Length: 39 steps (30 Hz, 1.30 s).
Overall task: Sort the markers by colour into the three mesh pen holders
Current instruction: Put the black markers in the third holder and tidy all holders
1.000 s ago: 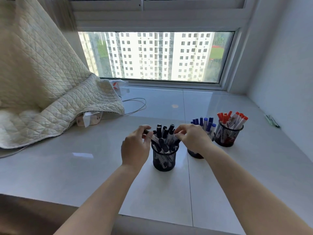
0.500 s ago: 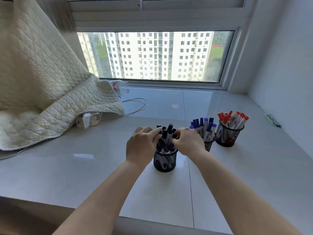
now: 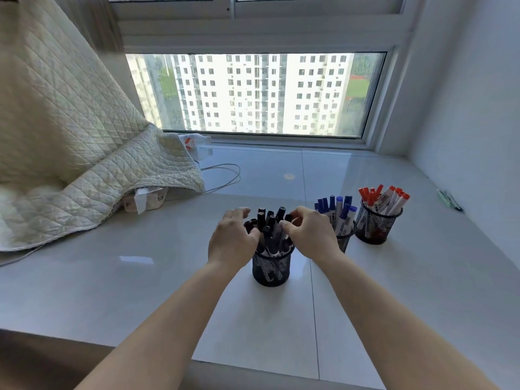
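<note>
You are working at a glossy pale tiled ledge (image 3: 140, 277) running under a wide window (image 3: 253, 94) that is showing white high-rise blocks outside. A cream quilted blanket (image 3: 70, 150) is draping down over the left side of the ledge, partly covering a small white box (image 3: 146, 199); its printing is too blurred to read. A thin cable (image 3: 225, 178) is looping out beside the blanket, and a white packet with red marking (image 3: 191, 143) is lying by the window frame, also unreadable. A white wall is closing in the right side, with a green pen-like item (image 3: 448, 199) lying near it.

Three black mesh holders are standing on the ledge. The nearest holder (image 3: 270, 268) is carrying the black-capped markers (image 3: 270, 220), standing upright and slightly fanned. Behind and to the right, the middle holder (image 3: 344, 239) is holding the blue-capped markers (image 3: 337, 209), and just beside it the far holder (image 3: 377, 225) is holding the red-capped markers (image 3: 385, 197). The white barrels are bearing dark label print, too small to read.

Your left hand (image 3: 232, 237) is cupping the left side of the black bunch, fingers loosely curled against the caps. Your right hand (image 3: 309, 235) is pressing in from the right, thumb and forefinger nearly pinched at the marker tops; I cannot tell whether either hand is actually gripping a marker.
</note>
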{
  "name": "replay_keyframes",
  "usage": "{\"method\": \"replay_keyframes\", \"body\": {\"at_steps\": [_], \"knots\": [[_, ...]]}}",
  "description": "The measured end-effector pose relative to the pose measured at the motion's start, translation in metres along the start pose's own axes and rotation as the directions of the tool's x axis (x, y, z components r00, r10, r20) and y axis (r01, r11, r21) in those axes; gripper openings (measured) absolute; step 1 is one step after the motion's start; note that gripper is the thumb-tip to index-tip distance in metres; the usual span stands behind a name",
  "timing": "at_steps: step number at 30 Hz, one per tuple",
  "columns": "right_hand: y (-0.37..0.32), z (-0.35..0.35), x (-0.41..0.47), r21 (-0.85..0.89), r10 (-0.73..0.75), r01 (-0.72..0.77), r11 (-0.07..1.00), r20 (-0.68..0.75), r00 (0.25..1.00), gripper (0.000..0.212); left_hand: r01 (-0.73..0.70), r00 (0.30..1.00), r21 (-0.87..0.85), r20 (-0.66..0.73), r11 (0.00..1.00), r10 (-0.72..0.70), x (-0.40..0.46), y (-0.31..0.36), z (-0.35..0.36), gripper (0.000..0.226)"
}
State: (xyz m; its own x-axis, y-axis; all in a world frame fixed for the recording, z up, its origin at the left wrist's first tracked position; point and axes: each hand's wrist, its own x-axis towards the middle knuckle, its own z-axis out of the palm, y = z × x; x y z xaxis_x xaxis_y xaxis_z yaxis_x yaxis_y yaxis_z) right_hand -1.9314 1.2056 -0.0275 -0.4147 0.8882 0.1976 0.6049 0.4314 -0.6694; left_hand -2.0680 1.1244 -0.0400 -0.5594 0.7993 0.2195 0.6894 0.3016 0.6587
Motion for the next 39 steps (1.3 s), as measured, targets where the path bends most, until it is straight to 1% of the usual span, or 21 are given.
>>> {"method": "replay_keyframes", "body": {"at_steps": [3,7,9,12,15,17,19,22,24,26,27,28,30,31,32,33,35,36,37,38,39], "knots": [[0.000,0.000,0.002,0.025,-0.024,0.024,0.999,0.010,1.000,0.028,0.081,0.994,0.015,0.074,0.997,-0.082,0.008,-0.001,-0.001,0.034],[0.003,-0.005,0.001,0.063,-0.058,0.055,0.996,0.044,0.997,0.026,0.110,0.990,0.019,0.084,0.994,-0.111,0.013,0.001,0.000,0.024],[0.005,-0.008,0.001,0.099,-0.084,0.082,0.992,0.010,0.996,0.022,0.112,0.991,0.004,0.075,0.994,-0.112,0.014,0.003,-0.001,0.018],[0.005,-0.014,0.002,0.178,-0.110,0.122,0.976,-0.081,0.991,0.014,0.075,0.997,-0.037,0.035,0.997,-0.073,0.012,0.006,-0.004,0.014],[0.002,-0.020,0.000,0.277,-0.117,0.145,0.950,-0.117,0.986,0.012,0.029,0.999,-0.069,-0.037,0.997,-0.031,0.008,0.012,-0.010,0.011],[-0.001,-0.024,-0.002,0.330,-0.113,0.157,0.931,-0.150,0.982,0.012,-0.002,0.995,-0.139,-0.096,0.990,-0.011,0.008,0.017,-0.018,0.007],[-0.006,-0.028,-0.003,0.395,-0.086,0.164,0.904,-0.208,0.974,0.011,-0.076,0.982,-0.204,-0.183,0.976,0.038,0.008,0.021,-0.027,0.006],[-0.013,-0.037,-0.005,0.492,-0.027,0.167,0.854,-0.279,0.960,0.007,-0.216,0.929,-0.247,-0.349,0.945,0.121,0.006,0.023,-0.040,0.008],[-0.016,-0.041,-0.007,0.533,0.048,0.142,0.834,-0.326,0.944,0.008,-0.280,0.877,-0.271,-0.463,0.921,0.131,0.003,0.021,-0.047,0.010],[-0.017,-0.044,-0.007,0.633,0.170,0.087,0.770,-0.334,0.927,0.009,-0.301,0.832,-0.320,-0.548,0.898,0.084,0.001,0.016,-0.053,0.010],[-0.017,-0.046,-0.008,0.704,0.235,0.056,0.708,-0.310,0.921,0.009,-0.292,0.815,-0.354,-0.579,0.888,0.037,0.000,0.014,-0.056,0.010],[-0.016,-0.047,-0.008,0.772,0.293,0.020,0.635,-0.265,0.918,0.008,-0.270,0.797,-0.393,-0.603,0.879,-0.025,0.000,0.011,-0.058,0.012],[-0.013,-0.047,-0.007,0.885,0.378,-0.090,0.457,-0.101,0.920,0.005,-0.178,0.764,-0.496,-0.614,0.850,-0.199,0.001,0.005,-0.060,0.018],[-0.012,-0.047,-0.007,0.923,0.391,-0.157,0.352,0.007,0.920,0.005,-0.110,0.747,-0.565,-0.590,0.818,-0.306,0.002,0.002,-0.059,0.020],[-0.010,-0.045,-0.007,0.942,0.383,-0.217,0.257,0.107,0.918,0.007,-0.039,0.732,-0.648,-0.536,0.760,-0.420,0.003,-0.001,-0.058,0.020],[-0.008,-0.043,-0.007,0.946,0.361,-0.265,0.185,0.185,0.914,0.008,0.026,0.719,-0.747,-0.448,0.664,-0.531,0.004,-0.004,-0.056,0.019],[-0.005,-0.040,-0.009,0.942,0.305,-0.319,0.101,0.276,0.911,0.003,0.133,0.700,-0.913,-0.189,0.386,-0.688,0.004,-0.009,-0.051,0.018],[-0.004,-0.038,-0.010,0.939,0.276,-0.335,0.078,0.303,0.912,0.004,0.173,0.699,-0.951,-0.064,0.255,-0.712,0.002,-0.010,-0.049,0.018],[-0.004,-0.037,-0.011,0.936,0.250,-0.345,0.066,0.319,0.914,0.006,0.202,0.705,-0.968,0.037,0.151,-0.708,0.000,-0.011,-0.047,0.018],[-0.003,-0.036,-0.012,0.936,0.230,-0.343,0.080,0.318,0.920,0.009,0.223,0.718,-0.973,0.119,0.065,-0.686,-0.002,-0.012,-0.044,0.017],[-0.002,-0.035,-0.012,0.934,0.219,-0.335,0.126,0.303,0.927,0.013,0.244,0.737,-0.970,0.185,0.000,-0.650,-0.004,-0.012,-0.042,0.016]]}}
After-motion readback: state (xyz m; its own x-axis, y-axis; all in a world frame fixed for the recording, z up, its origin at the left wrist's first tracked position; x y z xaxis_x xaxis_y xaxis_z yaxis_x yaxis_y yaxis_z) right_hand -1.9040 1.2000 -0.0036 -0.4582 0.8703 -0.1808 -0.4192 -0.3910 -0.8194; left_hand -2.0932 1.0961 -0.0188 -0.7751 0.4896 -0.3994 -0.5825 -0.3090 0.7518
